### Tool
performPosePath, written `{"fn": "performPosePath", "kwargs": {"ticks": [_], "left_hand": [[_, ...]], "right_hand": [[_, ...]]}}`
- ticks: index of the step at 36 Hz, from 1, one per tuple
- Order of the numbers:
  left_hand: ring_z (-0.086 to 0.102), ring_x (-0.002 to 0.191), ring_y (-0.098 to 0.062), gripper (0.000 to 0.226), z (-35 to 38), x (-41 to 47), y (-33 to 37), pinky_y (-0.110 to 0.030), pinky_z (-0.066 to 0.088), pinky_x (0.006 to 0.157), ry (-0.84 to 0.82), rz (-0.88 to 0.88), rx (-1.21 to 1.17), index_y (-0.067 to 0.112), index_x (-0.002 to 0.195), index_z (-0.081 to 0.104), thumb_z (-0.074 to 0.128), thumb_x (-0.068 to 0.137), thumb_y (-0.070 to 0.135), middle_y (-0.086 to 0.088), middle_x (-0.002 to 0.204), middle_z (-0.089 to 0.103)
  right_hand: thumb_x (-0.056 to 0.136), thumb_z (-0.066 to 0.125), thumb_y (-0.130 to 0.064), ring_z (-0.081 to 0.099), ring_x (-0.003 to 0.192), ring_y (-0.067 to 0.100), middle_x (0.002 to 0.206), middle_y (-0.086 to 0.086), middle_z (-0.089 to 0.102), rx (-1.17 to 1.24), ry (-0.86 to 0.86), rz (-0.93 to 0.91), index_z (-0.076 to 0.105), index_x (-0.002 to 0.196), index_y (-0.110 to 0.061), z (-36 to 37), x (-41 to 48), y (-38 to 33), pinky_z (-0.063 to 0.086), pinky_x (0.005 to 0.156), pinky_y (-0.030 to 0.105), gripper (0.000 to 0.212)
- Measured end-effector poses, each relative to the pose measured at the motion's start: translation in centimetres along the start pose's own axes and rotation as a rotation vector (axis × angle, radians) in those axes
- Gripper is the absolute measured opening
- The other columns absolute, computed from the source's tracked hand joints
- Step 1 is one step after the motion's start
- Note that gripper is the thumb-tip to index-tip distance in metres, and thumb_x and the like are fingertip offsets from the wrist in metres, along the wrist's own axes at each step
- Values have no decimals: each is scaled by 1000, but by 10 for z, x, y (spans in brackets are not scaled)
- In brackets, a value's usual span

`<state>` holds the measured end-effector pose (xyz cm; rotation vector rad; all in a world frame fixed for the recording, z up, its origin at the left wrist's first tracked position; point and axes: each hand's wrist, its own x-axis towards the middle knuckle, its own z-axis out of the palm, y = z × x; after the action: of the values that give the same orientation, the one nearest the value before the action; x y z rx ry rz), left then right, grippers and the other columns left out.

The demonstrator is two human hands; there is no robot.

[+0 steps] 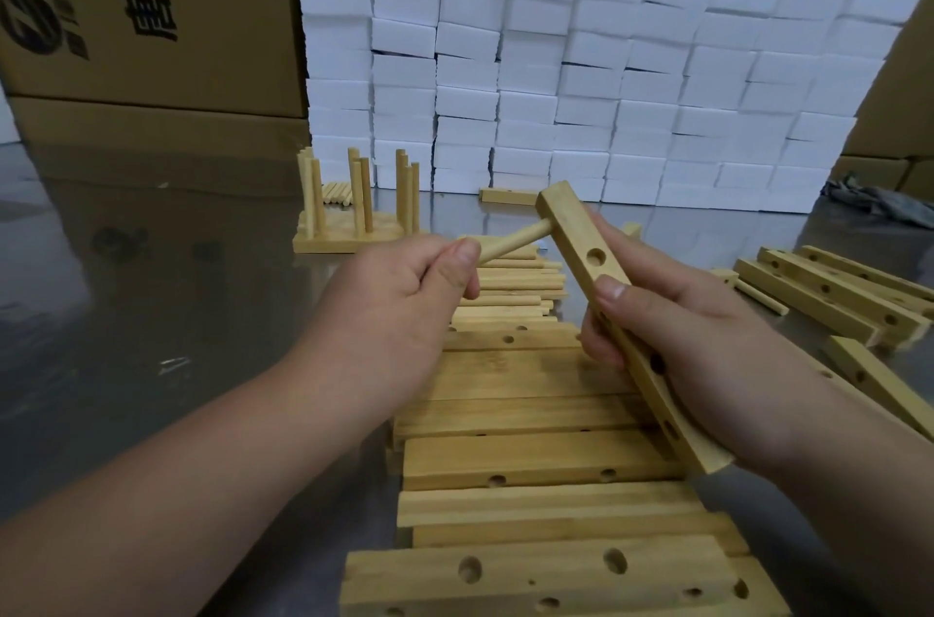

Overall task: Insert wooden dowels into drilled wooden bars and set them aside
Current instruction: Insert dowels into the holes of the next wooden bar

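Both hands are busy: the right hand (pixel 707 353) grips a drilled bar (pixel 581 242), tilted above the table (pixel 151 288); the left hand (pixel 399 298) pinches a dowel (pixel 510 242) whose tip sits in that bar's top hole. Beneath the bar lies a pile of bars (pixel 530 460), beyond it loose dowels (pixel 520 283) and white blocks (pixel 556 86).

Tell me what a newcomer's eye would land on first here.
At centre, the left hand pinches a dowel whose tip meets the side of a drilled bar held by the right hand. Behind them rises a wall of stacked white blocks, and a pile of loose bars lies on the table below the hands.
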<state>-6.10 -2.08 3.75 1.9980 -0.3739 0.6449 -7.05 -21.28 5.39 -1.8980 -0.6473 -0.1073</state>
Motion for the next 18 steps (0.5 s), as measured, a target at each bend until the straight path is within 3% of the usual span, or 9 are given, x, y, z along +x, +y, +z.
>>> {"fn": "performPosePath", "kwargs": {"ticks": [3, 8, 12, 16, 18], "left_hand": [[40, 43, -3, 38, 1, 0, 0, -16, 30, 41, -14, -15, -24, 21, 67, 60, 35, 80, 47, 12, 41, 41], [38, 41, -1, 34, 2, 4, -3, -12, 29, 39, 12, -52, -100, 23, 73, 63, 39, 87, 43, 14, 42, 40], [33, 39, -2, 34, 0, 10, -9, -15, 28, 38, 140, -115, -167, 24, 70, 62, 41, 92, 39, 13, 41, 39], [36, 45, -5, 34, -4, 17, -18, -26, 32, 48, 200, -162, -183, 26, 73, 64, 41, 94, 39, 14, 43, 43], [37, 47, -6, 33, -3, 18, -21, -27, 34, 50, 185, -167, -185, 27, 77, 66, 41, 95, 39, 14, 44, 43]], "right_hand": [[84, 54, -45, 42, 54, 0, 57, -5, 50, -24, 4, 4, 35, 136, -50, 1, 1, 1, 36, 55, 8, 56], [80, 49, -47, 47, 57, -2, 62, -7, 60, -52, 86, 16, 34, 136, -50, 5, 2, 3, 36, 55, 5, 59], [74, 45, -49, 56, 68, -5, 77, -9, 71, -29, 185, 83, 44, 132, -43, 0, 3, 7, 38, 71, 22, 58], [86, 53, -46, 51, 58, -3, 71, -8, 67, -112, 152, 102, 62, 114, -38, 3, 3, 6, 42, 61, 19, 30], [81, 49, -40, 50, 54, -4, 65, -10, 63, -158, 129, 101, 66, 101, -37, 7, 3, 6, 40, 54, 14, 26]]}}
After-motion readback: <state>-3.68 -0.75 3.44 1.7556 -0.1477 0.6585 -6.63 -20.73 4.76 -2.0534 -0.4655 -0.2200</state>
